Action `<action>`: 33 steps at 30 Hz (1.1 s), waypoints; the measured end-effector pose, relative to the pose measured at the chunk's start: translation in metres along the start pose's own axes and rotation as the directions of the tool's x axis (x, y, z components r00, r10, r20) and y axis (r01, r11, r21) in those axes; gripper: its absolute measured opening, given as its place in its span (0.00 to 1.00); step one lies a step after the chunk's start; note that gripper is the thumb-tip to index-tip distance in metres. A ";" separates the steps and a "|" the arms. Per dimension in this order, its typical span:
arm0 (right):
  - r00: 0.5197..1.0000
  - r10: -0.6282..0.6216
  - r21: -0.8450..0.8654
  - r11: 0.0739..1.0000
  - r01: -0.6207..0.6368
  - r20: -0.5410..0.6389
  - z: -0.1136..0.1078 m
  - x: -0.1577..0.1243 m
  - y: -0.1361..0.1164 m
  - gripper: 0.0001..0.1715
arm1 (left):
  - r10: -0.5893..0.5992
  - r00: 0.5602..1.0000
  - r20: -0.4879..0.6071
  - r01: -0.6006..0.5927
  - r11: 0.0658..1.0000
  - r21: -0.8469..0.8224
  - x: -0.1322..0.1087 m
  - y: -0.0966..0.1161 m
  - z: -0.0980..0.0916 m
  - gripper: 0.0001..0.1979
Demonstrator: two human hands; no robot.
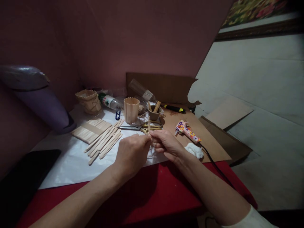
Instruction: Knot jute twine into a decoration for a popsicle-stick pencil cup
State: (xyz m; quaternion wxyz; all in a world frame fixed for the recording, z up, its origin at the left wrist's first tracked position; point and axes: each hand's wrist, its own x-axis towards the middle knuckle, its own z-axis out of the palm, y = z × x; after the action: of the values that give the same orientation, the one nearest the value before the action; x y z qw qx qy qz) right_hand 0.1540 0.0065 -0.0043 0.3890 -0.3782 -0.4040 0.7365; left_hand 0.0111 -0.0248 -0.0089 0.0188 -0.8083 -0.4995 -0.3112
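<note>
My left hand (135, 150) and my right hand (166, 144) meet over the front edge of the white sheet, both closed. Between their fingertips runs a thin pale strand (149, 125) that looks like twine; part of it stands up above the fingers, and the rest is mostly hidden. Just beyond lie gold-handled scissors (140, 128), blades pointing left. Loose craft sticks (105, 142) lie left of my left hand, beside a banded bundle of craft sticks (91, 130). A cup covered in craft sticks (131, 110) stands behind the scissors.
At the back are another stick-covered cup (89, 101), plastic bottles (111, 102) and a small pot (155, 112) holding sticks. A patterned glue gun (187, 131), its cord trailing forward, a yellow-black cutter (174, 109) and white cloth (194, 150) lie on cardboard (209, 148) at right.
</note>
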 end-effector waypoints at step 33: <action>0.987 -0.164 -0.359 0.921 0.150 -0.007 -0.003 0.001 -0.004 0.20 | -0.311 0.815 0.490 0.558 0.190 -0.808 0.015 -0.002 -0.006 0.15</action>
State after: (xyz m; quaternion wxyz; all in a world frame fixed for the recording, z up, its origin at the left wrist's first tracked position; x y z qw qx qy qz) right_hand 0.1567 0.0099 -0.0021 0.3789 -0.4227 -0.5527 0.6101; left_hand 0.0112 -0.0136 0.0036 -0.5886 -0.5196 -0.4362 -0.4396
